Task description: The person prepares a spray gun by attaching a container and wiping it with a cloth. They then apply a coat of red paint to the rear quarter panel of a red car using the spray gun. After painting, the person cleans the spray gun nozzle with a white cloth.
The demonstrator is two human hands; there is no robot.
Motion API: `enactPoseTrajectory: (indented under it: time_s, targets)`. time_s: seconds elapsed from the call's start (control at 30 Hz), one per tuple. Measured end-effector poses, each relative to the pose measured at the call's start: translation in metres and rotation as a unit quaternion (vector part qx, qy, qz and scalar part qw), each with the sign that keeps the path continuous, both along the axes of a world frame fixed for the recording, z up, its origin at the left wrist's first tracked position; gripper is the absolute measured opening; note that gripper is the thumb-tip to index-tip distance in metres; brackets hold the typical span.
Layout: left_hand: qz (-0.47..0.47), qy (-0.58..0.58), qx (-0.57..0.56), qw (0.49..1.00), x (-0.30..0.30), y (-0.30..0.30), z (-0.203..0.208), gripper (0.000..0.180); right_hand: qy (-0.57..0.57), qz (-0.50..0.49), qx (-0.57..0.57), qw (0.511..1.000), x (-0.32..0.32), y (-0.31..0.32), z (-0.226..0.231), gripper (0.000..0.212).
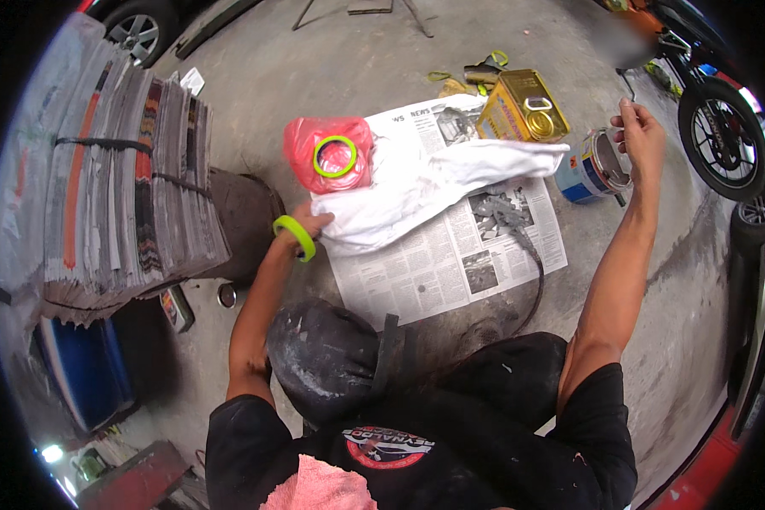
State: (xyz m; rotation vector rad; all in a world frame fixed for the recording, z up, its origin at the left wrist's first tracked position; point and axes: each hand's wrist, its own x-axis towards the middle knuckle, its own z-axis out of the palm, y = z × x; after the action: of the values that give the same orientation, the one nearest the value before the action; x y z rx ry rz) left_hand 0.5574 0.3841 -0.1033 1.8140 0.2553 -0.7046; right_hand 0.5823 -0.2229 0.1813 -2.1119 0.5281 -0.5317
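Note:
My left hand [316,221] pinches the near-left corner of a white cloth [416,197]. A bright green tape ring [294,238] circles that wrist. The cloth stretches rightward over spread newspaper [399,285], its far end by a yellow rectangular tin [518,109]. My right hand [641,140] is raised beside a blue-and-white paint can [580,177], fingers loosely bent and apart, with nothing visible in them. Beyond the left hand, a red plastic bag [304,153] has a yellow-green tape roll [335,138] on top. A grey, rumpled shape [495,212] with a cord lies on the newspaper.
A tall strapped newspaper stack [127,170] stands at left. A motorcycle wheel [722,138] is at far right, and a car wheel [138,34] at far left. Scissors with green handles [486,70] lie behind the tin. Black-clad knees [323,357] border the newspaper's near side.

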Motion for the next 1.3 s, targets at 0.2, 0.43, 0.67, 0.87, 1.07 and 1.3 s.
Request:
enactPoseTrajectory:
  time_s: [0.2, 0.43, 0.67, 0.87, 1.07, 1.3]
  targets:
    - [-0.445, 0.133, -0.048, 0.884, -0.040, -0.082, 0.094, 0.049, 0.028, 0.187, -0.011, 0.982, 0.015, 0.071, -0.015, 0.041]
    - [-0.640, 0.021, 0.157, 0.752, -0.037, -0.090, 0.109, 0.027, 0.171, 0.497, -0.190, 0.829, 0.032, 0.219, -0.156, 0.034]
    - [-0.454, 0.179, -0.314, 0.815, -0.060, -0.038, 0.266, 0.029, 0.180, 0.468, -0.304, 0.810, 0.034, 0.294, -0.286, 0.056]
    - [-0.232, 0.020, -0.252, 0.939, -0.112, 0.014, 0.261, 0.021, 0.299, 0.350, -0.069, 0.885, 0.075, 0.274, -0.348, 0.043]
    - [-0.146, 0.116, -0.240, 0.953, -0.081, -0.059, 0.223, 0.019, 0.106, 0.265, 0.476, 0.832, 0.109, 0.195, -0.199, 0.035]
    - [-0.061, 0.017, -0.193, 0.979, -0.010, -0.116, 0.275, 0.034, 0.102, 0.229, 0.318, 0.914, 0.093, 0.197, -0.146, 0.034]
